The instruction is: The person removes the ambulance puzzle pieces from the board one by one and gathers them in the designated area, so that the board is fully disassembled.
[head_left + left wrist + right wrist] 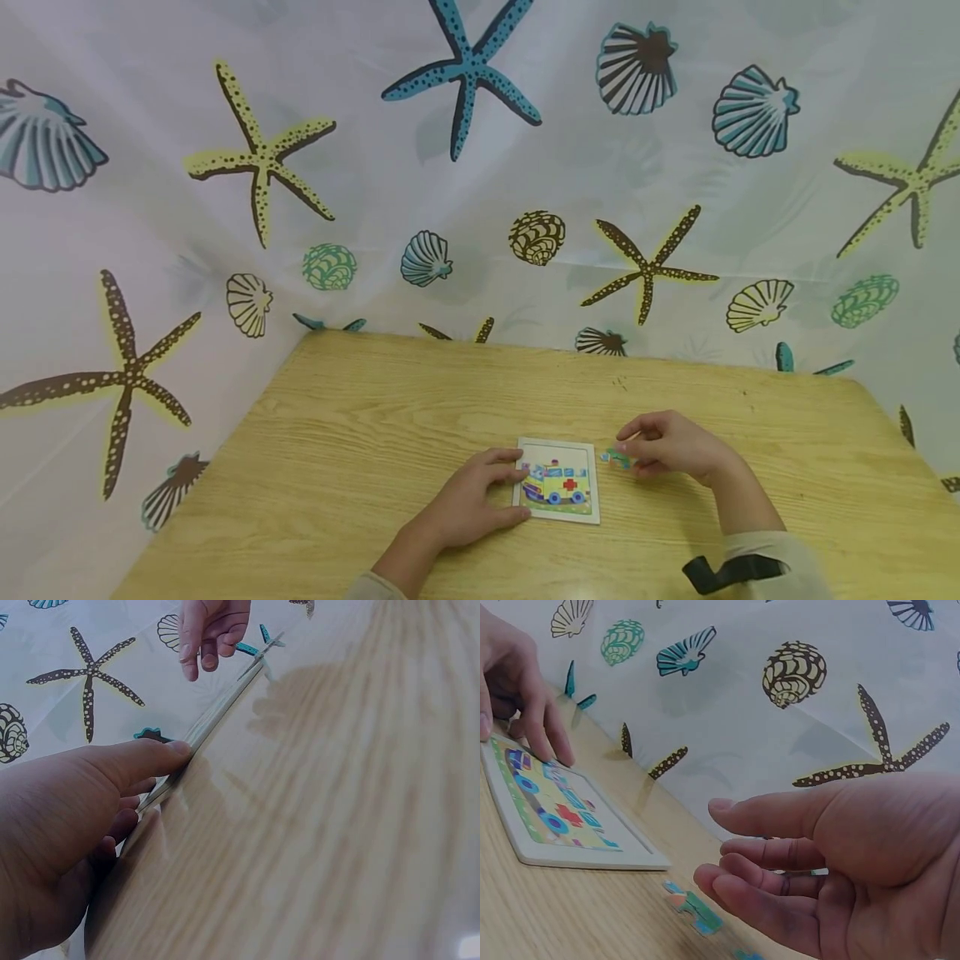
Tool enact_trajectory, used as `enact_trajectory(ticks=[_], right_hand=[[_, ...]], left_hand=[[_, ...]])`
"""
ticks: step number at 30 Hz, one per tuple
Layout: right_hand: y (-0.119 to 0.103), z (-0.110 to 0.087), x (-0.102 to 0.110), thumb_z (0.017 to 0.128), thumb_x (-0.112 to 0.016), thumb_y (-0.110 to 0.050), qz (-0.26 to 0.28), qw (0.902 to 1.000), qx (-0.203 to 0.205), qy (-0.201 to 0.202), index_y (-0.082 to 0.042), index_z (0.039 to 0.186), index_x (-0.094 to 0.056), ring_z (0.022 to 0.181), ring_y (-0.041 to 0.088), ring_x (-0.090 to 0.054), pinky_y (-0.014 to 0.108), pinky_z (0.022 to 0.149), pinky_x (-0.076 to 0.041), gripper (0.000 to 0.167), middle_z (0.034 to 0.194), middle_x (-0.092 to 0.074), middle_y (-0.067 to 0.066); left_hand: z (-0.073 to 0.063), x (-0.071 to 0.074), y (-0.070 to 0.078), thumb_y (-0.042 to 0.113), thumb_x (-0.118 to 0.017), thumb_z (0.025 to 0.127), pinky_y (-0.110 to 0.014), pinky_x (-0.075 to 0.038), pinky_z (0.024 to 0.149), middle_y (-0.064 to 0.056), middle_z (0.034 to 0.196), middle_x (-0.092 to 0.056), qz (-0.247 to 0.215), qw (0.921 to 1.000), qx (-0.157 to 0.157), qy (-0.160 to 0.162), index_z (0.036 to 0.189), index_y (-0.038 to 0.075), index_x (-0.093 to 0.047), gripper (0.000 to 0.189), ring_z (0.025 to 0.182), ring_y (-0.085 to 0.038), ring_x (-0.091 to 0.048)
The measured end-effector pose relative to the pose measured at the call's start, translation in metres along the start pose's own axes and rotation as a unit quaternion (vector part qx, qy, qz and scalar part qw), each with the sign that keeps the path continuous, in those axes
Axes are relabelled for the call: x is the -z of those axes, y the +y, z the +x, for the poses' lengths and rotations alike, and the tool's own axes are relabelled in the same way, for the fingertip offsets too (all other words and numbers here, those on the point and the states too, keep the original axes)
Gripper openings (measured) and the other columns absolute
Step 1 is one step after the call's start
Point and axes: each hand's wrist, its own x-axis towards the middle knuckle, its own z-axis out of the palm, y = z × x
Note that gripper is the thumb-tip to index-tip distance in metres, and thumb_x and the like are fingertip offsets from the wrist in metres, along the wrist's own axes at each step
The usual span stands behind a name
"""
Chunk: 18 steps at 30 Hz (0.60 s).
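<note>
A square jigsaw puzzle board (558, 443) with a pale frame lies on the table, its picture showing a yellow ambulance with a red cross. My left hand (476, 497) holds the board at its left side, thumb at the near corner and fingers towards the far one. Just right of the board lie loose puzzle pieces (697, 911) in green and blue. Over them hovers my right hand (671, 450), thumb apart from loosely bent fingers. Nothing shows between that thumb and the fingers in the right wrist view (840, 862). The fingers partly hide the pieces.
The wood-grain table (375, 400) stretches around the board on all sides. A white cloth (480, 192) printed with starfish and shells hangs behind and to the left and right. A black strap (731, 573) crosses the right sleeve.
</note>
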Motion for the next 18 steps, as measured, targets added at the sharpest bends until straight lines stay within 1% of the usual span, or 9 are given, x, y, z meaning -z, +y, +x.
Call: enact_trajectory(ticks=[4,9,14,16,18], right_hand=[[-0.006,0.005,-0.013,0.097,-0.067,-0.028,0.010,0.9997,0.007,-0.020,0.008,0.126,-0.058,0.076,0.015,-0.069,0.031,0.073,-0.061,0.047,0.093,-0.069,0.015],[-0.011,0.011,-0.033,0.097,-0.067,-0.028,0.024,0.9989,0.005,-0.039,0.006,0.131,-0.057,0.075,0.015,-0.070,0.031,0.071,-0.061,0.050,0.092,-0.070,0.014],[-0.016,0.017,-0.051,0.098,-0.065,-0.029,0.037,0.9970,0.010,-0.066,0.004,0.136,-0.055,0.077,0.018,-0.071,0.031,0.071,-0.062,0.051,0.099,-0.072,0.014],[-0.016,0.019,-0.056,0.099,-0.064,-0.027,0.049,0.9959,0.012,-0.075,0.004,0.138,-0.054,0.076,0.018,-0.071,0.031,0.071,-0.062,0.051,0.101,-0.072,0.015],[-0.017,0.021,-0.061,0.100,-0.062,-0.023,0.062,0.9948,0.013,-0.080,0.005,0.139,-0.053,0.074,0.016,-0.071,0.029,0.070,-0.062,0.049,0.099,-0.072,0.015]], left_hand=[[-0.001,0.000,0.000,0.040,-0.077,0.087,-0.054,-0.035,0.117,0.003,0.153,-0.046,-0.002,1.0000,0.002,0.001,0.133,0.011,-0.065,0.055,0.145,-0.030,-0.038],[0.000,0.001,0.001,0.042,-0.076,0.087,-0.055,-0.034,0.117,0.002,0.153,-0.046,-0.005,1.0000,0.005,-0.001,0.132,0.012,-0.065,0.055,0.145,-0.031,-0.038],[0.000,0.001,0.001,0.043,-0.076,0.087,-0.056,-0.033,0.117,0.002,0.153,-0.047,-0.002,1.0000,0.002,0.003,0.130,0.012,-0.066,0.054,0.145,-0.031,-0.038],[0.000,0.001,0.000,0.042,-0.076,0.087,-0.057,-0.033,0.117,0.002,0.153,-0.047,0.000,1.0000,0.000,0.004,0.130,0.012,-0.067,0.053,0.145,-0.031,-0.038],[0.000,0.001,0.000,0.042,-0.076,0.087,-0.057,-0.033,0.117,0.002,0.153,-0.046,0.000,1.0000,-0.002,0.004,0.130,0.013,-0.067,0.053,0.145,-0.031,-0.038]])
